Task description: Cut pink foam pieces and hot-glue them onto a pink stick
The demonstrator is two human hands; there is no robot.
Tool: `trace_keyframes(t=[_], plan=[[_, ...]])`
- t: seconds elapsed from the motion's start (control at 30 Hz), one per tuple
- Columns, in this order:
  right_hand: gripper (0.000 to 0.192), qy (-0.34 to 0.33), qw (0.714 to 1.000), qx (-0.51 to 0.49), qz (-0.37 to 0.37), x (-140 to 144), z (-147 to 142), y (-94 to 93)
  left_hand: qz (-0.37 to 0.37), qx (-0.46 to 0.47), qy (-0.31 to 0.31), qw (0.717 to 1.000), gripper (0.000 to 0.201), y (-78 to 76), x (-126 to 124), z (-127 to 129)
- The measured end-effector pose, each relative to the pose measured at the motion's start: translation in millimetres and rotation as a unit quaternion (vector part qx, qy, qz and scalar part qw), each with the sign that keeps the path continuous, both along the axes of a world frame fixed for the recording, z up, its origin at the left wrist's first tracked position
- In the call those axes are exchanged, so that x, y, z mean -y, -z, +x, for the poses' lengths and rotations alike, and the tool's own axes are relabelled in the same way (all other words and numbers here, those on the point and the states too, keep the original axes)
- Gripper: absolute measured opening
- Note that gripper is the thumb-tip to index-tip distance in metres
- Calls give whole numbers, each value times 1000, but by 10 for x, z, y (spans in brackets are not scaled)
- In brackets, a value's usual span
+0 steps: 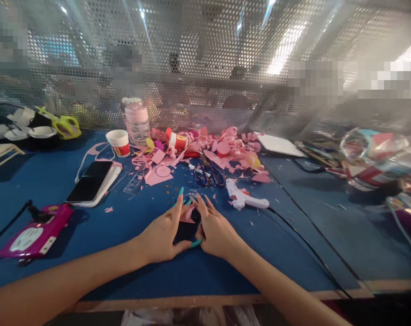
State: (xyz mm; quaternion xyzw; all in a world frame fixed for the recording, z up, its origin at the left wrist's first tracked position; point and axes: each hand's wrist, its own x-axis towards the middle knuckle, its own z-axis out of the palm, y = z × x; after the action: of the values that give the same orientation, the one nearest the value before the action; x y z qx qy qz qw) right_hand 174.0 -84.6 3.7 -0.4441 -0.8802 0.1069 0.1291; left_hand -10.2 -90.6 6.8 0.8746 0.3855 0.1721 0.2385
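In the middle of the blue table, near its front edge, my two hands come together around a small pink piece (pixel 187 214) that looks like paper or foam, with a dark round part beside it. My left hand (pixel 161 234) has its long teal nails along the far side, the thumb reaching toward the other hand. Curled over the piece from the right is my right hand (pixel 220 230). Fingers hide much of what is held. Scissors with dark blue handles (pixel 208 175) lie just beyond, and a white hot glue gun (pixel 244 197) rests to the right.
Pink scraps (pixel 222 147) are heaped at the back against a perforated metal screen (pixel 198 54). On the left are a phone (pixel 91 181), a magenta power strip (pixel 38 231), a paper cup (pixel 118 142) and a bottle (pixel 137 120). The glue gun's cord (pixel 303 244) runs off the front edge.
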Motion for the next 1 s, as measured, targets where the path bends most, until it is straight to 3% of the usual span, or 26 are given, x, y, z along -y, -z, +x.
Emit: trace_keyframes(t=[0.1,0.23,0.4,0.5,0.6,0.73,0.87,1.0], plan=[[91,-2,1000,-1,7,7,-5,-46,8,-8,-2,1000,102,2,4,1],[75,18,999,-19,19,20,110,-259,20,-9,-4,1000,102,21,5,1],[62,180,973,92,115,-81,631,-538,35,-1,0,999,96,41,3,-1],[47,236,949,186,92,-243,996,-515,28,-4,-9,1000,88,40,4,-6],[33,223,956,188,22,-411,1212,-387,23,-9,-11,1000,87,47,5,-11],[26,217,963,161,21,-498,1241,-283,36,-13,-7,999,87,63,5,-12],[17,212,966,147,21,-415,1190,-346,44,-14,-9,999,87,68,2,-14],[17,164,984,72,17,-290,1155,-472,40,-16,-11,999,87,73,-2,-20]])
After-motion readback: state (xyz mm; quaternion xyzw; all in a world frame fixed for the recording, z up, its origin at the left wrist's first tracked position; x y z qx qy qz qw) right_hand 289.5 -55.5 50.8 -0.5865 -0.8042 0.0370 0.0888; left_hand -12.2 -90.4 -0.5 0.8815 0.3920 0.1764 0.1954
